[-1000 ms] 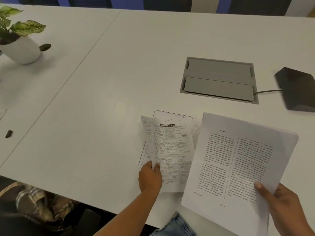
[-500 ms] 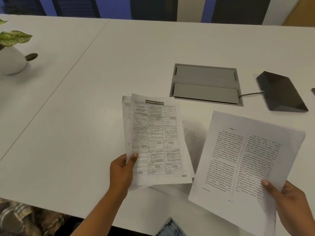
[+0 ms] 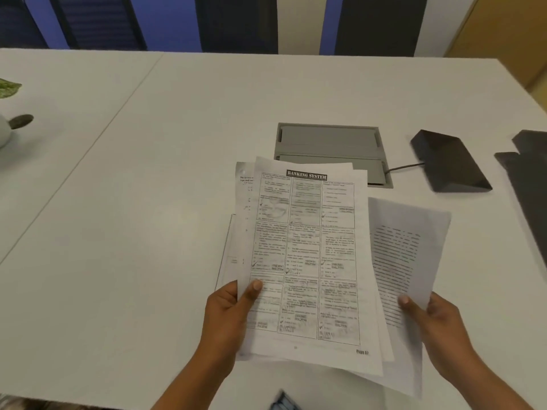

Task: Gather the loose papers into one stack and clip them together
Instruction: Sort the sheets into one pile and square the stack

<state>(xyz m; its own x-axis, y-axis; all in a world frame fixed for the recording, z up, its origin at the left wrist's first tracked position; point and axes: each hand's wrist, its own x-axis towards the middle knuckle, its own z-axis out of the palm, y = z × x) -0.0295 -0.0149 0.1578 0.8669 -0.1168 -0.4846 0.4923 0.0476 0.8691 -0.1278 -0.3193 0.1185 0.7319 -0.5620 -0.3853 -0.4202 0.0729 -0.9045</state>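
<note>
My left hand (image 3: 229, 315) grips the lower left corner of several printed sheets; the top one is a gridded page headed "Banking System" (image 3: 307, 255). My right hand (image 3: 429, 321) holds a text page (image 3: 405, 250) by its lower right, and that page sits under the right side of the gridded sheets. The sheets overlap unevenly, with edges fanned out at the top and left, all held above the white table (image 3: 133, 261). No clip shows in view.
A grey cable hatch (image 3: 328, 143) is set into the table behind the papers. A dark wedge-shaped device (image 3: 450, 161) with a cable lies to its right, and another dark object (image 3: 529, 179) at the right edge. A white plant pot (image 3: 4, 130) stands far left.
My left hand lifted its sheets off the table and carried them right, over the page in my right hand. The two bundles now overlap. The camera view shifted left and up.
</note>
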